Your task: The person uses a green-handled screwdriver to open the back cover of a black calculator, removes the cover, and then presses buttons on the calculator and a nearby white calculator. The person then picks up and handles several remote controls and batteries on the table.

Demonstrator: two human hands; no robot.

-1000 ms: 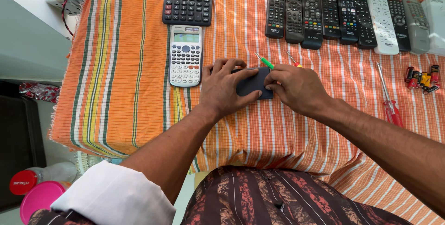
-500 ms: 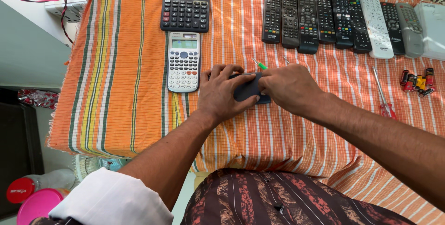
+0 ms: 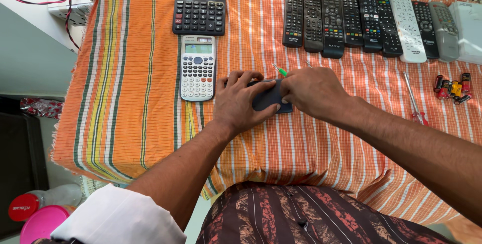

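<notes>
Both hands, left hand and right hand, grip a small dark device lying flat on the orange striped cloth, just beside a white calculator.

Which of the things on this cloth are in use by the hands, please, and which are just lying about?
In use: dark device, under left hand and right hand; green-handled tool beside them.

Lying about: two calculators, remotes, batteries, red screwdriver.

Bright daylight, sharp focus, wide-angle bend at the edges.
Sunlit across the orange striped cloth, with short soft shadows under the forearms; dim in the gap left of it; mild glare above its far edge.
</notes>
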